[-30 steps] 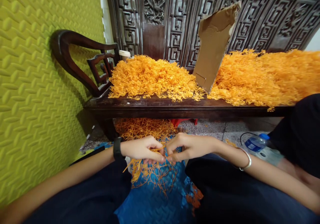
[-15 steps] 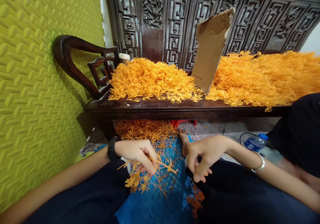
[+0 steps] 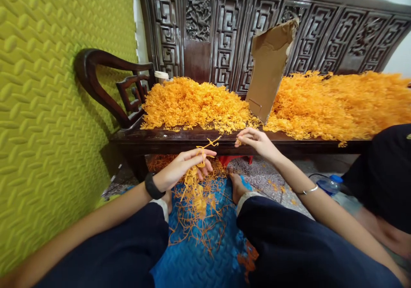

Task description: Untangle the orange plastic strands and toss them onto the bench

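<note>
My left hand (image 3: pixel 184 166) is closed on a bunch of orange plastic pieces (image 3: pixel 194 187) that dangles below the fingers. A thin branched orange stick (image 3: pixel 210 143) pokes out above its fingertips. Up at the front edge of the wooden bench (image 3: pixel 180 137), my right hand (image 3: pixel 257 143) pinches a small orange plastic piece (image 3: pixel 238 143), mostly covered by the fingers. Just beyond lies a heap of small orange pieces (image 3: pixel 195 104) on the seat. Loose orange branched sticks (image 3: pixel 205 234) are strewn over the blue mat (image 3: pixel 192 268) under my left hand.
An upright cardboard sheet (image 3: pixel 268 67) separates the near heap from a larger orange heap (image 3: pixel 321 104). A curved armrest (image 3: pixel 96 57) and yellow padded wall (image 3: pixel 48 108) border the left. At right are a blue-capped bottle (image 3: pixel 334 183) and another person's dark clothing (image 3: pixel 391 172).
Both hands have risen and moved forward from above my lap, the right reaching the bench edge. The bunch in my left hand now hangs in fuller view.
</note>
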Demonstrator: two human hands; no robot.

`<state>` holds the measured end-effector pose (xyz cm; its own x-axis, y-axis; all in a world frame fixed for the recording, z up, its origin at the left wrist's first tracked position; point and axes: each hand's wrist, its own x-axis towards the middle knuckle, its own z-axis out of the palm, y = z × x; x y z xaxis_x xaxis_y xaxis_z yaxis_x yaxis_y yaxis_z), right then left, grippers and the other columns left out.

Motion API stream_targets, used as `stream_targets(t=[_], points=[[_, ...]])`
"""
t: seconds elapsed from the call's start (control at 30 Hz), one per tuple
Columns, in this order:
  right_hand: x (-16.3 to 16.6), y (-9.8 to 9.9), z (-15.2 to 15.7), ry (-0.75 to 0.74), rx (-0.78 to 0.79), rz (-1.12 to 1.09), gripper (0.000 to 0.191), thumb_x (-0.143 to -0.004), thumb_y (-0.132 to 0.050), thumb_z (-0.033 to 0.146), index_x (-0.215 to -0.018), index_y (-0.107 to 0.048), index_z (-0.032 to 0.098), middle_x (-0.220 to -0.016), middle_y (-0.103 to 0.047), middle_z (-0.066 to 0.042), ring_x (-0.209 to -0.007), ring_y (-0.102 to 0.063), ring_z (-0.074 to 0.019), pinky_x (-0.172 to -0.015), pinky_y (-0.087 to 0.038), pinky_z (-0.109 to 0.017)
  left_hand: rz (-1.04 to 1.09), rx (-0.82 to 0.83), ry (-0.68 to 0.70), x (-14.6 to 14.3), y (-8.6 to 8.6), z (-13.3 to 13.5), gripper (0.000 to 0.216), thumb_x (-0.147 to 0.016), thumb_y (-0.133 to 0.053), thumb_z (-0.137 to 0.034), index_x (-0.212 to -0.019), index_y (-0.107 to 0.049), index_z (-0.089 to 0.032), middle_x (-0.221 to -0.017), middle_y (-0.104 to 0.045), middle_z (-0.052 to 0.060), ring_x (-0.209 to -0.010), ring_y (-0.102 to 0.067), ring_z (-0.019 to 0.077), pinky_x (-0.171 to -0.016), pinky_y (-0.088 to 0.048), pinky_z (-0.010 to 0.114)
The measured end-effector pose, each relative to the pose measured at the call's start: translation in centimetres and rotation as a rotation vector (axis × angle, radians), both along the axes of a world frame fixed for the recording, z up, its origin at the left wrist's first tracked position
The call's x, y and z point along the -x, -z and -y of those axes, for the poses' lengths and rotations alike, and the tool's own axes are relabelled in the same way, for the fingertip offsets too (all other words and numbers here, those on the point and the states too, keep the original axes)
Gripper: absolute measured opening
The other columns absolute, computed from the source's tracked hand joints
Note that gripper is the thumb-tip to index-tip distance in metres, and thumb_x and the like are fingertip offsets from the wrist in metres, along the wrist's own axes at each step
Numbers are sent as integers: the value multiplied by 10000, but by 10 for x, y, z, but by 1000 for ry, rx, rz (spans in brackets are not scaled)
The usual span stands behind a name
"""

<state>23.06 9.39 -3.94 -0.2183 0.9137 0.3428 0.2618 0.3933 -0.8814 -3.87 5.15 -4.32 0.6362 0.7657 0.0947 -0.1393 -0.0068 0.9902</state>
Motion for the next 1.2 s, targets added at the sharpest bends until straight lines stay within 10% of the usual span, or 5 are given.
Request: stream_targets(t=[0.23,0.53,0.77,0.93,1.2], points=[[-16,-1,-64,386,-461,503,161,-802,-493,311,-774,-561,169,-823,-624,-100,-797,-585,-207,-800,-459,-397,134,110,-10,4,7,-2,361,-901,-472,-330,-1213,-548,-166,-1080,-635,126,-857,-629,187,-725,-507,314],[-10,13,-88,443,-335,514,433,-687,-622,466,-993,-557,166,-1277,-449,-205,-1207,-383,-376,-969,-286,-593,201,177,-22,8,12,-4,423,-924,-417,-363,-1305,-452,-184,-1101,-637,144,-880,-640,205,-760,-503,353],[82,-4,-9,120,-152,-72,226,-860,-449,400,-774,-455,191,-692,-562,-19,-607,-555,-123,-621,-476,-283,206,287,-4,5,17,-6,484,-947,-334,-403,-1403,-298,-247,-1061,-647,125,-800,-656,186,-719,-497,337],[110,-7,46,-42,-321,84,153,-862,-531,324,-847,-573,178,-803,-573,-14,-742,-536,-108,-697,-444,-245,251,297,14,3,19,-5,480,-946,-336,-411,-1411,-277,-306,-1089,-647,100,-783,-653,169,-725,-505,328],[102,4,50,-244,-340,307,170,-869,-524,197,-990,-644,198,-1139,-552,-74,-1049,-537,-157,-916,-431,-320,243,320,-38,2,21,-5,410,-955,-335,-362,-1358,-394,-319,-1253,-565,72,-830,-628,155,-718,-527,313]])
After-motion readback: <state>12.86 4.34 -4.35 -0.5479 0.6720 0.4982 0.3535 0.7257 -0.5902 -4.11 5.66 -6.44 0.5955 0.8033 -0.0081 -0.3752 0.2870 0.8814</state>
